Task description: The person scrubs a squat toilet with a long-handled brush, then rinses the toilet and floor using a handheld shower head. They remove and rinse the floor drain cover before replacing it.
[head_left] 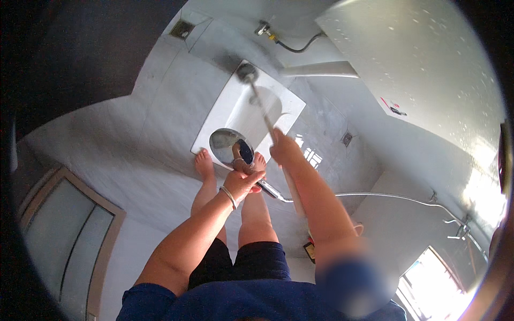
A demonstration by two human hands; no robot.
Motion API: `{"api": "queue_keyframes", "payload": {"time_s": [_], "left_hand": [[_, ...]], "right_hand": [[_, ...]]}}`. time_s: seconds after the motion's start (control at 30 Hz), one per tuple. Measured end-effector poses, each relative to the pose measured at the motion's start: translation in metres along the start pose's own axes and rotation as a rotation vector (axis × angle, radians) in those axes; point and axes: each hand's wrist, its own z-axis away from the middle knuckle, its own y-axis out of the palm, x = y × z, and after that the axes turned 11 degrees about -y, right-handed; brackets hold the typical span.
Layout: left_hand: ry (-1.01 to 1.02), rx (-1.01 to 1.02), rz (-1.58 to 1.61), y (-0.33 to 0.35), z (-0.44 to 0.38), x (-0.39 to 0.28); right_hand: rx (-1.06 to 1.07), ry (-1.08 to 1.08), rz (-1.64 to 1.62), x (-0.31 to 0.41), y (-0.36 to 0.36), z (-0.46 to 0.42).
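Note:
My left hand [240, 185], with a bangle at the wrist, grips the handle of a chrome shower head [232, 147] low in the middle of the picture. The shower head is over the near end of a white squat toilet [237, 100] set in the floor. My right hand [284, 147] is closed around the handle of a long toilet brush [261, 105]. At the far end of the brush, its blurred dark head is at the toilet's far corner. A metal hose [377, 194] runs from the shower handle off to the right.
My bare feet are at the toilet's near edge. Floor drains [182, 29] [346, 139] lie at upper left and right. A valve [263, 29] with a dark hose, a white pipe [321, 69] and a large pale panel [417, 52] are beyond. A framed door [68, 236] stands at left.

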Motion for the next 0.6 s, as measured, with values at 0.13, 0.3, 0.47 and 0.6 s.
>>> {"api": "queue_keyframes", "payload": {"time_s": [0.13, 0.3, 0.47, 0.6], "left_hand": [[-0.028, -0.088, 0.033, 0.008, 0.002, 0.0], [-0.084, -0.186, -0.1, 0.029, 0.016, -0.008], [-0.128, -0.136, -0.087, 0.034, 0.013, 0.018], [-0.187, -0.165, -0.106, 0.049, 0.011, 0.049]], "right_hand": [[-0.176, -0.031, -0.341, -0.041, 0.031, 0.076], [-0.35, 0.277, -0.784, -0.111, 0.06, 0.135], [-0.38, 0.323, -0.802, -0.164, 0.075, 0.17], [-0.4, 0.373, -1.05, -0.209, 0.099, 0.185]]}}
